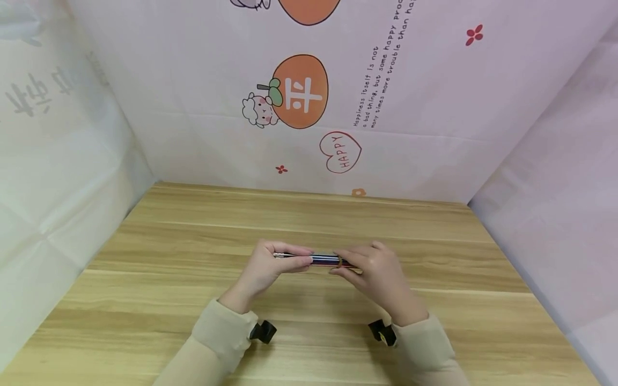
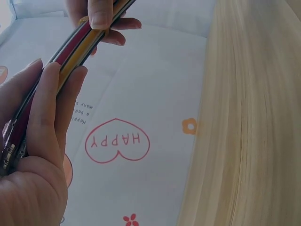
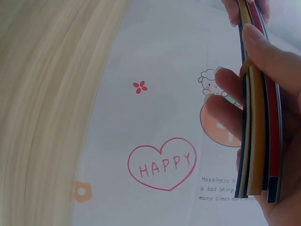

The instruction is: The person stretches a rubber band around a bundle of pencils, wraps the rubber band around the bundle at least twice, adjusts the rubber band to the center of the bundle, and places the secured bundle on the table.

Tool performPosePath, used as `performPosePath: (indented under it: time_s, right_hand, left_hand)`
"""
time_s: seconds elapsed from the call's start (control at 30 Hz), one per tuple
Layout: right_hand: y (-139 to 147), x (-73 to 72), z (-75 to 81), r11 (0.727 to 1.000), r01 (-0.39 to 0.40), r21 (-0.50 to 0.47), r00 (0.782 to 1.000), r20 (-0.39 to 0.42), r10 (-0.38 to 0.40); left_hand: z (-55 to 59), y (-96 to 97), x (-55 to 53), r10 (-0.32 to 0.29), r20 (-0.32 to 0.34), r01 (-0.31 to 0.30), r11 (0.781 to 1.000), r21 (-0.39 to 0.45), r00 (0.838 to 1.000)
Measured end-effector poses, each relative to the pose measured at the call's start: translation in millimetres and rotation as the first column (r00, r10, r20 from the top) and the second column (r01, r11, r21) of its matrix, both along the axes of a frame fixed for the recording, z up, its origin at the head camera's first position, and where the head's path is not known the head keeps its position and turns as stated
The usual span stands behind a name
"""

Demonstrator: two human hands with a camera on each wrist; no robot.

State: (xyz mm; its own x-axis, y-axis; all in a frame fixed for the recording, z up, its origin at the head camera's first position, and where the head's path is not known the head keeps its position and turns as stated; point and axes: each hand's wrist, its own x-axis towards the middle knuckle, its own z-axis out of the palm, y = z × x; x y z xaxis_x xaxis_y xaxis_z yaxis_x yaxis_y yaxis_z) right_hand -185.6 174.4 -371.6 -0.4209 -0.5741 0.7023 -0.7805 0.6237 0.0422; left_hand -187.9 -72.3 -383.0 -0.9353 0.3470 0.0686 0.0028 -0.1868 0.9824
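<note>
A slim bundle of what look like long pencils, striped in red, yellow and dark colours, lies level between both hands above the table. My left hand pinches its left part between thumb and fingers; silver markings show at that end in the left wrist view. A yellowish rubber band wraps the bundle toward the right. At this band, my right hand holds the bundle with thumb and fingertips. In the right wrist view the blunt ends stick out past the palm, slightly uneven in length.
Below the hands is a wood-grain table. A white printed cloth with orange fruit drawings and a red heart hangs behind it, and pale sheets stand at both sides. Black wrist mounts sit at the cuffs.
</note>
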Motion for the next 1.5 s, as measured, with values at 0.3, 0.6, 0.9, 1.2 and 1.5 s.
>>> performPosePath:
  time_s: [0.3,0.6,0.9,1.2,1.5]
  right_hand:
    - [-6.7,2.8,0.3,1.0,-0.023,0.008,0.998,-0.05,0.023]
    - [-9.7,2.4,-1.7,0.999,-0.045,0.023,0.996,-0.073,0.047]
    - [-17.8,5.3,-4.7,0.998,-0.04,0.052,0.993,-0.105,0.045]
    - [-19.7,5.0,-7.9,0.998,-0.063,0.002,0.995,-0.073,0.063]
    - [-9.3,5.0,0.2,0.999,-0.042,-0.022,0.999,-0.034,0.041]
  left_hand:
    - [2.8,-0.6,2.1,0.011,-0.001,-0.011,1.0,-0.013,1.0]
    - [2.0,-0.3,0.9,0.018,0.008,-0.018,1.0,0.016,1.0]
    - [1.5,4.0,3.3,0.001,0.034,-0.001,1.0,0.008,0.999]
    - [4.3,8.6,6.1,-0.025,0.054,0.025,1.0,-0.013,0.998]
    - [7.4,2.0,5.3,0.013,0.053,-0.015,0.999,0.028,0.998]
